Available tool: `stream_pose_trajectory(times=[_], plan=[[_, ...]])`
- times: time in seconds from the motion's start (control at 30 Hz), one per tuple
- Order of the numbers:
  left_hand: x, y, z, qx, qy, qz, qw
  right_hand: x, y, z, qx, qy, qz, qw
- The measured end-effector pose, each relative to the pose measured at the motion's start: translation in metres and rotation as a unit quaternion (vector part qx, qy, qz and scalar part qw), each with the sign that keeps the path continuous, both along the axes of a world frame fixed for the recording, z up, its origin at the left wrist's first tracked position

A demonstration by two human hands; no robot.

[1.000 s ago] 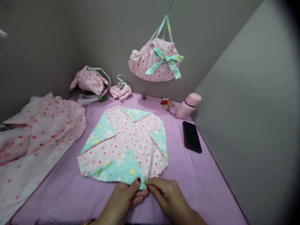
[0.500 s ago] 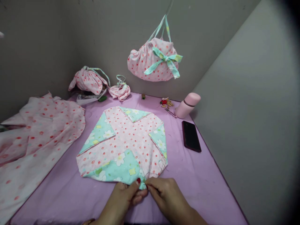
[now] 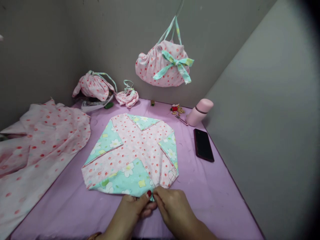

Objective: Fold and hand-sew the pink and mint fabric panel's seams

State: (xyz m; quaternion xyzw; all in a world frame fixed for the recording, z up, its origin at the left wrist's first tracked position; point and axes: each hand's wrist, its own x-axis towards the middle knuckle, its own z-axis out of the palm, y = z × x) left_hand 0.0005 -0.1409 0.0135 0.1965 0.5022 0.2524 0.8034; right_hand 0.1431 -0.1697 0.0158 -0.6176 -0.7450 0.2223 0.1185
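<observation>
A round patchwork cloth [image 3: 132, 153], pink with red dots and mint floral wedges, lies flat on the purple table [image 3: 75, 206]. My left hand [image 3: 130, 213] pinches the cloth's near edge between thumb and fingers. My right hand [image 3: 175, 210] is closed in a pinch right beside it at the same edge; what it holds is too small to make out. A thin thread [image 3: 171, 176] loops on the cloth just beyond my right hand.
Pink dotted fabric [image 3: 37, 146] is piled at the left. Two small gathered bags [image 3: 95, 86] sit at the back, another bag [image 3: 163, 65] hangs on the wall. A pink bottle [image 3: 199, 112], black phone [image 3: 203, 145], scissors and small buttons [image 3: 179, 111] lie at the right.
My right hand has shifted slightly left and closer to the cloth edge. The left hand and the cloth stay as they were.
</observation>
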Motion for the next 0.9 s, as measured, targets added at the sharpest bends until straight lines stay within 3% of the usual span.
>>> stream_pose_trajectory(times=[0.27,0.63,0.8,0.9], plan=[[0.001,0.0,0.003,0.007,0.01,-0.02,1.0,0.011,0.0,-0.004,-0.047,0.218,-0.06,0.973],[-0.001,0.001,0.003,-0.011,0.013,0.0,1.0,0.013,0.004,-0.01,-0.129,0.385,-0.095,0.909],[-0.001,0.002,0.003,-0.014,0.014,-0.014,1.0,0.009,0.001,-0.012,-0.105,0.376,-0.104,0.915],[0.0,0.002,0.002,-0.007,0.02,-0.014,1.0,0.006,-0.002,-0.014,-0.074,0.331,-0.089,0.937]])
